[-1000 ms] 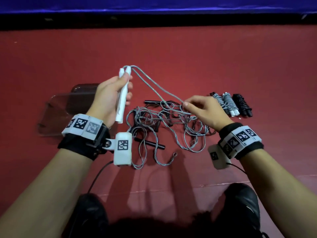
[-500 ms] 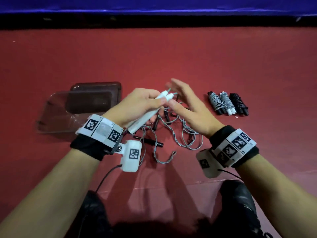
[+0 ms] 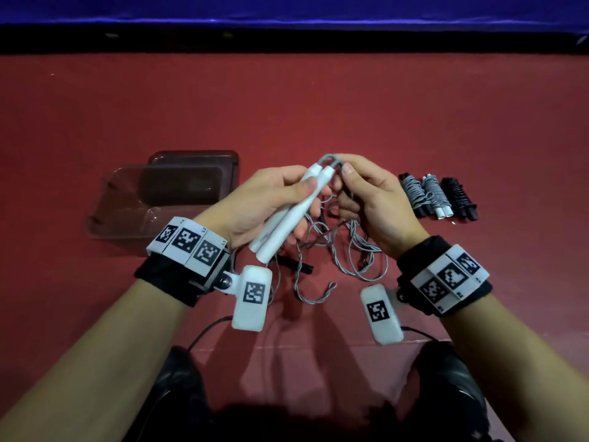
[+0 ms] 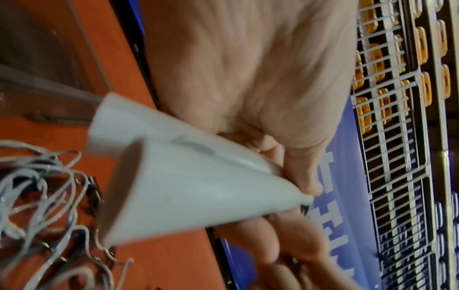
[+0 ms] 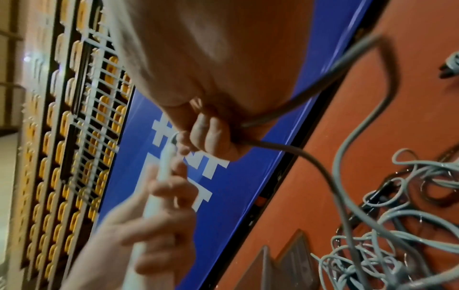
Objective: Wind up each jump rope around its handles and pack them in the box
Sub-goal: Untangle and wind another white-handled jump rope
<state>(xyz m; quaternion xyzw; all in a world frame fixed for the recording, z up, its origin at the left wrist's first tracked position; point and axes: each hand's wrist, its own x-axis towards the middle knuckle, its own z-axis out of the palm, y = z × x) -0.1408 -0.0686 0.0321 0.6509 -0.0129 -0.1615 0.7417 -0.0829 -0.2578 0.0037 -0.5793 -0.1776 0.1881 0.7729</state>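
Your left hand (image 3: 271, 199) holds both handles (image 3: 288, 215), tilted, tips up. Your right hand (image 3: 371, 202) pinches the rope (image 3: 345, 183) just beside those tips, so wind from there.

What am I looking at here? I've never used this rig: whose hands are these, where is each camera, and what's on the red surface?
No machine: a person works with bare hands, wearing a head camera and a camera on each wrist, strapped on bands with black-and-white markers. The wide picture is the head view, looking down. The two tilted close-ups look along each hand.

The left hand grips two white handles side by side. The right hand pinches the grey rope close to where it leaves their tips.

On the red surface lie a tangle of loose grey rope, a black handle, three wound jump ropes to the right, and a clear plastic box to the left.
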